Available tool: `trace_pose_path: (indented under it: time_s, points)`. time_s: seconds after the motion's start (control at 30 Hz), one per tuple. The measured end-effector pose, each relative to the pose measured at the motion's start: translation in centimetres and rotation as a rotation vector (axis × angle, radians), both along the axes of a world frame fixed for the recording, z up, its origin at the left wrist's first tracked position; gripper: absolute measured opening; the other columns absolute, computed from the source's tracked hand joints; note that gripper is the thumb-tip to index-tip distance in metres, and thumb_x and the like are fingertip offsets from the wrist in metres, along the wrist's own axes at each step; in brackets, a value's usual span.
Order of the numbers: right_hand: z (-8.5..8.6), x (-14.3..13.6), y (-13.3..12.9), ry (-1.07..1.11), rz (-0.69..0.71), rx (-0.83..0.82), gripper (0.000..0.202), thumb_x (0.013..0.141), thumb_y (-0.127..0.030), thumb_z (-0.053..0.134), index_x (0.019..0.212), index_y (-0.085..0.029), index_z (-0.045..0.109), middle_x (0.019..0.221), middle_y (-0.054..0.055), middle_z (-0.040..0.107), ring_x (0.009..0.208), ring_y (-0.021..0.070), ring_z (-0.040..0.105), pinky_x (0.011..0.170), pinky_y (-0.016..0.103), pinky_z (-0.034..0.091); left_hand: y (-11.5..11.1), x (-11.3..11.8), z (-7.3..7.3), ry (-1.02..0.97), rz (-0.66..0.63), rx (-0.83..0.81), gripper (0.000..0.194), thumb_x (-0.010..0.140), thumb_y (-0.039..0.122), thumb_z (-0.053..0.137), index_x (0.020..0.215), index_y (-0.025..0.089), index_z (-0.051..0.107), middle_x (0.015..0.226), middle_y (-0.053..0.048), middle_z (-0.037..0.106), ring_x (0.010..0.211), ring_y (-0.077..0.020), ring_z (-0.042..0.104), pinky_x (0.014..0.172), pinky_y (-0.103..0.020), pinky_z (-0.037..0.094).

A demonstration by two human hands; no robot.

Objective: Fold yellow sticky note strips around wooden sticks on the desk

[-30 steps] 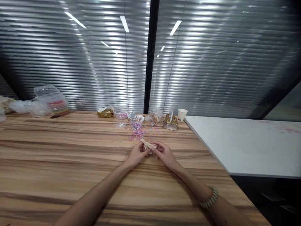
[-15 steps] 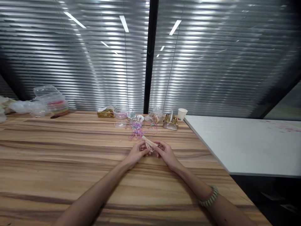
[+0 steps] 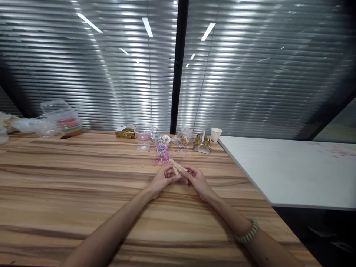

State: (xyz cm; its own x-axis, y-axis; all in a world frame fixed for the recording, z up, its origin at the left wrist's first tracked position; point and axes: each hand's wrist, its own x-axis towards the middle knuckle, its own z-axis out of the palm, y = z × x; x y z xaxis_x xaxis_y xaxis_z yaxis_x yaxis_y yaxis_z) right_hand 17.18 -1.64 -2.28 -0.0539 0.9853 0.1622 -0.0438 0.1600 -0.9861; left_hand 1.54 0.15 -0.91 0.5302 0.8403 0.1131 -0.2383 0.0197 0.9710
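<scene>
Both hands meet above the wooden table [image 3: 91, 207], around some pale, flat strips [image 3: 178, 166] that fan out from a joined far end. My left hand [image 3: 164, 178] is closed on the left part of the strips, thumb on top. Fingers and thumb of my right hand [image 3: 195, 181] pinch the right part. Just beyond the strips lies a heap of small pink, purple and blue pieces [image 3: 162, 157], spilling from a clear cup [image 3: 161, 144]. What the strips are made of is too small to tell.
Behind stand a gold box [image 3: 125, 132], a clear round tub [image 3: 143, 134], a crumpled clear bag [image 3: 183, 136], a gold packet [image 3: 202, 144] and a paper cup [image 3: 215, 135]. Stacked plastic containers [image 3: 66, 120] sit far left; a white table [image 3: 292, 170] adjoins at right.
The pale strips have shifted slightly and their near ends now look more spread apart. My hands have barely moved and remain closed on them.
</scene>
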Motion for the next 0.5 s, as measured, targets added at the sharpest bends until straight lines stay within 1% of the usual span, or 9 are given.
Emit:
trace_pose_path:
  time_s: [0.07,0.2,0.33,0.4,0.5]
  points:
    - [0.06,-0.04,-0.05,-0.016,0.004,0.0,0.044,0.067,-0.048,0.062,0.094,-0.012,0.059,0.062,-0.001,0.055,0.045,0.007,0.04,0.043,0.02,0.032,0.01,0.02,-0.04,0.003,0.01,-0.007,0.041,0.062,0.028,0.072,0.098,0.015,0.058,0.089,-0.007,0.065,0.083,-0.0169,0.059,0.079,-0.028,0.041]
    - [0.07,-0.09,-0.13,-0.063,0.021,0.004,0.043,0.066,-0.049,0.062,0.089,-0.012,0.06,0.058,-0.001,0.054,0.046,0.0078,0.04,0.045,0.021,0.033,0.15,0.03,-0.33,0.05,0.038,-0.011,0.041,0.061,0.029,0.072,0.097,0.014,0.057,0.086,-0.007,0.065,0.078,-0.016,0.058,0.072,-0.026,0.042]
    - [-0.02,-0.02,-0.12,-0.053,0.013,-0.007,0.043,0.066,-0.049,0.063,0.089,-0.013,0.06,0.06,-0.001,0.055,0.046,0.0079,0.041,0.046,0.021,0.033,0.17,-0.03,-0.47,0.05,0.032,-0.012,0.041,0.063,0.03,0.071,0.097,0.014,0.055,0.083,-0.006,0.065,0.073,-0.0143,0.058,0.067,-0.024,0.042]
    - [0.02,0.01,-0.11,-0.038,0.013,-0.007,0.039,0.066,-0.048,0.063,0.085,-0.013,0.06,0.062,-0.001,0.055,0.046,0.0078,0.041,0.046,0.021,0.033,0.07,-0.06,-0.42,0.041,0.015,-0.002,0.041,0.064,0.03,0.07,0.098,0.014,0.054,0.083,-0.006,0.064,0.073,-0.0145,0.058,0.067,-0.025,0.042]
    - [0.16,0.02,-0.11,-0.02,0.023,-0.002,0.036,0.067,-0.046,0.063,0.08,-0.013,0.059,0.059,-0.002,0.052,0.046,0.0077,0.04,0.046,0.021,0.031,-0.11,-0.06,-0.31,0.019,-0.016,0.028,0.038,0.064,0.027,0.071,0.095,0.015,0.053,0.086,-0.006,0.064,0.08,-0.0159,0.059,0.074,-0.027,0.042]
